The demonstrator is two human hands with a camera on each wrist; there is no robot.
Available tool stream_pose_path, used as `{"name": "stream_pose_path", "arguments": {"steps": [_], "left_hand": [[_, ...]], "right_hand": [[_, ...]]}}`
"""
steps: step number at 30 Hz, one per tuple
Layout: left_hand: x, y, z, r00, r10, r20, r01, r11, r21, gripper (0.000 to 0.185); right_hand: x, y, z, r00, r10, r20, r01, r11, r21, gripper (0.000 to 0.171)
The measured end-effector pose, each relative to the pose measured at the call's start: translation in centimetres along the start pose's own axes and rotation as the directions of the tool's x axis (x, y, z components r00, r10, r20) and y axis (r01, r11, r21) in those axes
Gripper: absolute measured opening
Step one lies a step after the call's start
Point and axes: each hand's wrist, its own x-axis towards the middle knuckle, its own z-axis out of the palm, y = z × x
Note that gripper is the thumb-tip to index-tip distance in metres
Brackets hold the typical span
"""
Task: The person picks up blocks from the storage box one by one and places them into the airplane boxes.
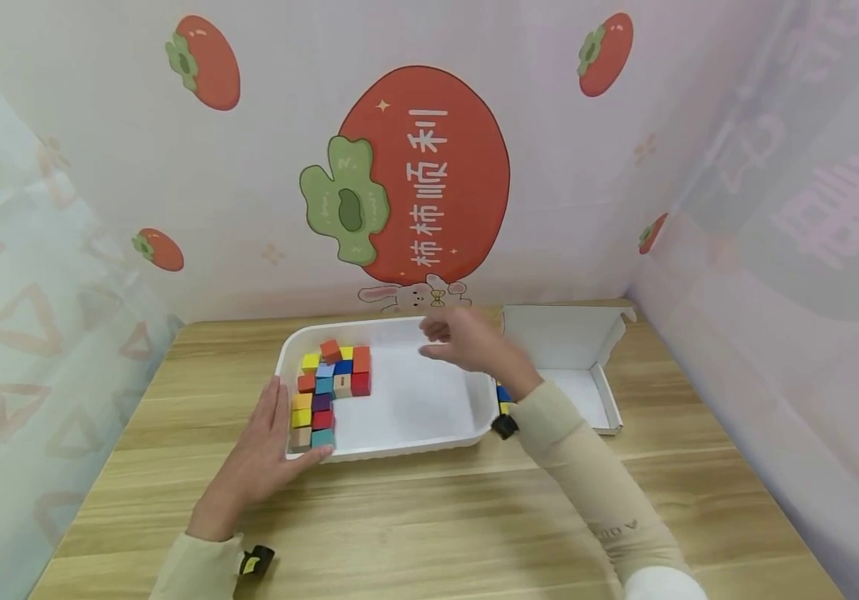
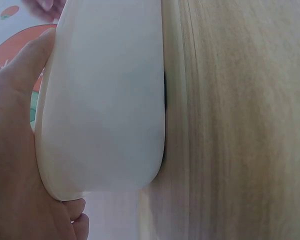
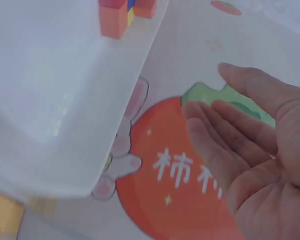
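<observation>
Blocks (image 1: 327, 387) sit packed in the left end of the white tray (image 1: 414, 408) on the counter (image 1: 429, 500). The left hand (image 1: 264, 454) lies flat against the tray's left corner, fingers straight, keeping it from sliding. The right hand (image 1: 470, 342) floats over the tray's far side, fingers loose and holding nothing. A good job means pressing the tray gently and setting each block snug beside the others.

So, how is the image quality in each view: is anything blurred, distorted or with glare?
Head view: even soft light, wide-angle bending at the edges, right hand slightly motion-blurred above the white plastic tray. Left wrist view: tray wall fills the frame, soft, with the left hand against it. Right wrist view: whole picture hazy, a pale sheen on the tray.
</observation>
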Motion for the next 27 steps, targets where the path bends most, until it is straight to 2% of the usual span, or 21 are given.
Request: {"name": "stream_pose_path", "arguments": {"steps": [8,14,20,27], "left_hand": [[0.1,0.3,0.1,1.000,-0.007,0.014,0.007,1.000,-0.020,0.131],[0.1,0.1,0.0,1.000,-0.015,0.014,0.015,1.000,-0.021,0.131],[0.1,-0.2,0.2,1.000,-0.010,0.001,0.010,1.000,-0.012,0.129],[0.2,-0.4,0.3,1.000,0.001,-0.006,-0.001,1.000,-0.010,0.131]], "right_hand": [[6.4,-2.3,4.3,0.996,-0.054,0.070,0.053,0.998,0.020,0.043],[10.0,-3.0,7.9,0.993,-0.035,0.110,0.029,0.998,0.051,0.047],[11.9,-3.3,10.8,0.994,-0.009,0.109,0.006,0.999,0.032,0.046],[12.7,-3.5,12.9,0.996,-0.012,0.087,0.010,1.000,0.029,0.042]]}}
